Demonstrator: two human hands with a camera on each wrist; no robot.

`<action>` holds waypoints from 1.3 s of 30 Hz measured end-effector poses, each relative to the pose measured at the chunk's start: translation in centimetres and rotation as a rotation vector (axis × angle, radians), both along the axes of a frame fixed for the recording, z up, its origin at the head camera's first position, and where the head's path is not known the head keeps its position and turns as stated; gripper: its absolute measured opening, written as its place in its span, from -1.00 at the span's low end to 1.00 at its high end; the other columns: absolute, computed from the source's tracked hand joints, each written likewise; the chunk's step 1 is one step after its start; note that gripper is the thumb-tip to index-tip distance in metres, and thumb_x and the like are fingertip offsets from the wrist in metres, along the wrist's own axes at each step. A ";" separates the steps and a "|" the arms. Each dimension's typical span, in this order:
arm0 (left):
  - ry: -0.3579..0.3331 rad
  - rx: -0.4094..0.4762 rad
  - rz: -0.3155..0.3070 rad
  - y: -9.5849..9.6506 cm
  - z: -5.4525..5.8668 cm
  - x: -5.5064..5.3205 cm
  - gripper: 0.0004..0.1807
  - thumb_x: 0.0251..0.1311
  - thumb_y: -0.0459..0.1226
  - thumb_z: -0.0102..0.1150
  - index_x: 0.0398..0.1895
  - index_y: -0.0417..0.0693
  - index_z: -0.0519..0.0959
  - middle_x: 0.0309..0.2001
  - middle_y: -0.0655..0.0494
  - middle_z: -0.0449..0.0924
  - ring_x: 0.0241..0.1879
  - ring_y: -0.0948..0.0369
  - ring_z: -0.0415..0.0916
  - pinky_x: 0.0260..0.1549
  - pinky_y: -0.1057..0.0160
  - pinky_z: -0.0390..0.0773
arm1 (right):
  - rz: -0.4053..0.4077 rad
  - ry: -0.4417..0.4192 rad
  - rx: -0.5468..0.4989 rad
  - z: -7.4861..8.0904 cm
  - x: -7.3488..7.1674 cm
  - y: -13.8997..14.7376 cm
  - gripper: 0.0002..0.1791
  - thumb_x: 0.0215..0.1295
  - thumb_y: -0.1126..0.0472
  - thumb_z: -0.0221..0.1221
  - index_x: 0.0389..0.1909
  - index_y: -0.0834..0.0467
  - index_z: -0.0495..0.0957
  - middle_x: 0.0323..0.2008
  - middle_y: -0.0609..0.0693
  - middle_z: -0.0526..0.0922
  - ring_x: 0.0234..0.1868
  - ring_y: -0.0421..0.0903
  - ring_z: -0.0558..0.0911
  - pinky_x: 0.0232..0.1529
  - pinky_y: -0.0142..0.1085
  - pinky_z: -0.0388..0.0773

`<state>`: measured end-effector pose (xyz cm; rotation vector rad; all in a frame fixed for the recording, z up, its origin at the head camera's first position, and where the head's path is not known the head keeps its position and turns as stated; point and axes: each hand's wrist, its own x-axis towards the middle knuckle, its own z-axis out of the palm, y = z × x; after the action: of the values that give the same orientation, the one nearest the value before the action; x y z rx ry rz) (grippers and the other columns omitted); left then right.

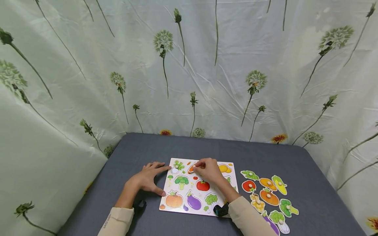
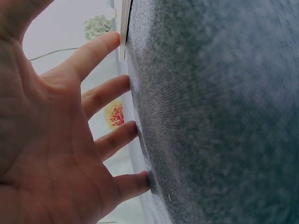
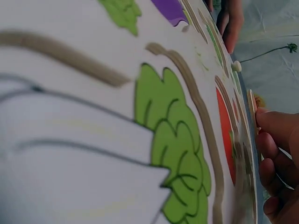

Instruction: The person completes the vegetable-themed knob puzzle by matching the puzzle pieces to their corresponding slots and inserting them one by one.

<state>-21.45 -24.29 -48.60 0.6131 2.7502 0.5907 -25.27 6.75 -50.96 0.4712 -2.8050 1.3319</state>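
A white vegetable puzzle board [image 1: 188, 186] lies on the grey table, with pictures of a tomato, an eggplant, broccoli and others. My right hand [image 1: 209, 170] pinches an orange carrot puzzle piece [image 1: 191, 169] at the board's upper middle. In the right wrist view the thumb and fingers hold the thin piece [image 3: 252, 106] close over the board. Spread wide, my left hand [image 1: 144, 178] touches the board's left edge with index finger and thumb. The left wrist view shows its index fingertip against the board edge [image 2: 125, 28] and the other fingertips on the cloth.
Right of the board lie several loose knobbed pieces, among them a tomato [image 1: 249, 186], a pumpkin [image 1: 269, 197], corn [image 1: 279, 184], broccoli [image 1: 288, 207] and an eggplant [image 1: 272, 224]. A turnip piece [image 1: 174, 170] sits at the board's upper left. A flowered curtain [image 1: 206, 82] hangs behind the table.
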 end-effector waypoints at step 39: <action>0.009 0.023 -0.009 -0.1 0.0 0.0 0.18 -0.26 0.25 0.60 0.55 0.20 0.34 0.54 -0.15 0.21 0.47 -0.31 0.11 0.31 -0.58 0.05 | 0.034 -0.027 -0.036 -0.2 0.4 -0.9 -0.90 0.26 0.16 0.42 -0.29 0.11 0.78 -0.49 -0.12 0.67 -0.54 -0.22 0.53 -0.55 -0.40 0.45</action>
<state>-21.42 -24.39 -48.64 0.6343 2.7515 0.6200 -24.90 5.81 -51.17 0.5056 -2.8018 1.4034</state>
